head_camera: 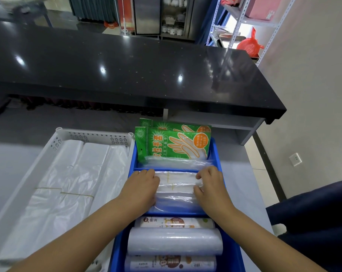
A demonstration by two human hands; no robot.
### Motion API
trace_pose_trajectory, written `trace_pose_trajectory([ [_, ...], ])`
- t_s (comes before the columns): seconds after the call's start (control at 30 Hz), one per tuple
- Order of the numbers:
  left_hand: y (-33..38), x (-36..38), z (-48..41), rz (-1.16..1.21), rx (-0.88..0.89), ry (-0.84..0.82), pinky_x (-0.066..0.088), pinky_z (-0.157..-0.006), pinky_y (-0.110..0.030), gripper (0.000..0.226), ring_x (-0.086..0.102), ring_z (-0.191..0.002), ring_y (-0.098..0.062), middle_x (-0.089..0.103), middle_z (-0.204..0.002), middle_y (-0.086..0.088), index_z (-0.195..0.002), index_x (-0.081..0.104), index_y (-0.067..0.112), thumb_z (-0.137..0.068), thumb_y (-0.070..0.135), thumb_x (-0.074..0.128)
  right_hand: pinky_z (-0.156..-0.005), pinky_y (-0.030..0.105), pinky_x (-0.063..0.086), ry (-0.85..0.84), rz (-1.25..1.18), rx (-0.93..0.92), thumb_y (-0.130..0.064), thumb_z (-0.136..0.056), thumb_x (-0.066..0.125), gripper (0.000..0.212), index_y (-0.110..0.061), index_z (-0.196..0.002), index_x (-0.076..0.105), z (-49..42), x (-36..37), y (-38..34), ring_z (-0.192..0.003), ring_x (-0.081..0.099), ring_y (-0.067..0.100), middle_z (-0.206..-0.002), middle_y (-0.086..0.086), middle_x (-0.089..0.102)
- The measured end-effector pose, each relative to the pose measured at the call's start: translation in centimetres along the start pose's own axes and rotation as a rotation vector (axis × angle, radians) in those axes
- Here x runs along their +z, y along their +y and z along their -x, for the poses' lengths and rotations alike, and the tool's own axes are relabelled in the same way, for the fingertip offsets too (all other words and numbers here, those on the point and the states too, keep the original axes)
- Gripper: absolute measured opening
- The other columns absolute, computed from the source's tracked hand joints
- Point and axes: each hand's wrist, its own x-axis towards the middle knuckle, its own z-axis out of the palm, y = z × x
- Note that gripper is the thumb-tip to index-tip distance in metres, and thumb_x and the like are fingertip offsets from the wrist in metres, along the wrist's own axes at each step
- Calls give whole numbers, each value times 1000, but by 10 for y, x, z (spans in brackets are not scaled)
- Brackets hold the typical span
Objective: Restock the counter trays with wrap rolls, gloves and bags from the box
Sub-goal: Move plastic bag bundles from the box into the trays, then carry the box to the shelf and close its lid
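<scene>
Fingers of both hands press down on the clear bags in the middle compartment of the blue tray. Left hand lies flat, fingers together, on the stack's left end; right hand has its fingers curled, pinching the film at the right end (thumb below, fingertips above). Green glove packs stand in the far compartment, wrap rolls lie in the near one. White bags fill the white tray to the left.
</scene>
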Motion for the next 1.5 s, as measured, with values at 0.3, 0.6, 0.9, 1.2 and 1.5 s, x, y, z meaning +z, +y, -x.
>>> trace_pose_trajectory([
  [0.3, 4, -3, 10, 51, 11, 27, 40, -85, -32, 37, 50, -102, -22, 54, -113, -2, -110, 47, 17, -76, 17, 61, -89, 27, 37, -155, 292, -317, -36, -89, 52, 25, -23, -110, 58, 2, -7, -7, -101, 48, 15, -112, -6, 58],
  [0.6, -11, -7, 49, 136, -115, 105, 47, -82, -40, 38, 53, -102, -26, 58, -113, -4, -115, 55, 15, -79, 5, 48, -62, 28, 39, -112, 221, -453, -37, -89, 54, 17, -24, -92, 64, -23, -13, -20, -84, 56, 17, -92, -5, 65],
  [0.9, -46, -17, 138, 252, -465, 185, 47, -85, -31, 31, 56, -109, -15, 60, -122, 10, -123, 51, 33, -92, 34, 47, -58, 34, 47, -159, 203, -565, -23, -88, 49, 16, -20, -78, 62, -13, -5, -86, -69, 56, 21, -78, -2, 66],
  [1.2, -98, 13, 262, 315, -563, 199, 44, -81, -28, 27, 56, -106, -13, 62, -114, 11, -117, 57, 30, -93, 33, 44, -57, 32, 42, -219, 242, -667, -31, -91, 44, 18, -23, -87, 59, 73, 41, -189, -75, 58, 21, -84, -3, 65],
  [1.5, -183, 73, 415, 295, -512, 245, 46, -73, -33, 19, 56, -97, -17, 63, -102, 3, -101, 63, 22, -91, 29, 49, -55, 30, 38, -236, 172, -701, -31, -91, 46, 20, -20, -84, 61, 192, 137, -311, -74, 58, 20, -80, -2, 64],
])
